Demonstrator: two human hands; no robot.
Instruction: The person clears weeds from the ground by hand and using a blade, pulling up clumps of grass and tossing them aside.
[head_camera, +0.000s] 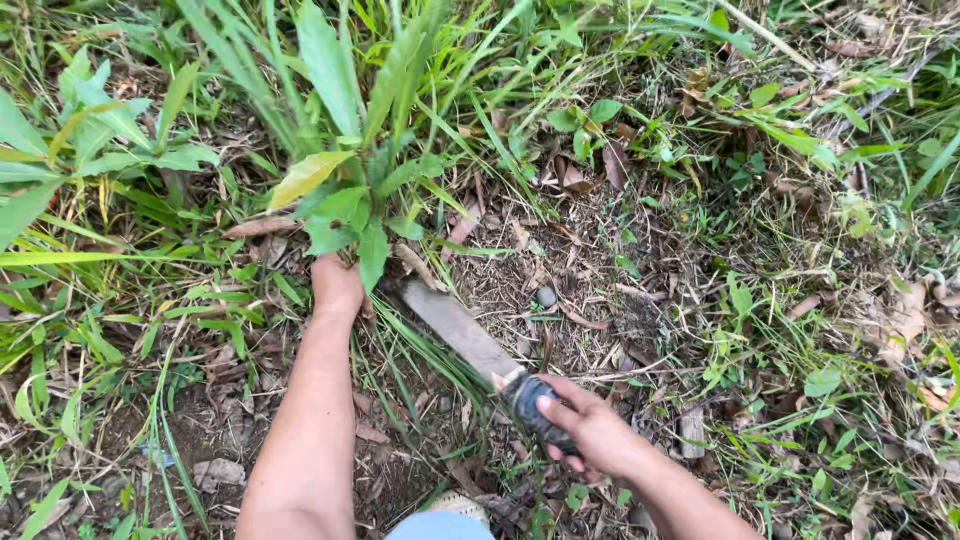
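Observation:
My left hand (336, 285) is closed around the base of a broad-leaved green plant (345, 190), low to the ground; the leaves hide its fingers. My right hand (590, 428) grips the dark wrapped handle (530, 402) of a machete. Its worn grey blade (455, 325) lies flat and low, pointing up-left toward the plant's stem, with the tip just right of my left hand.
Tall grass and leafy weeds (90, 140) crowd the left and top. Dry brown leaves and twigs (600, 260) cover bare soil at centre and right. A small grey stone (545, 296) lies near the blade. Something pale blue (440, 525) shows at the bottom edge.

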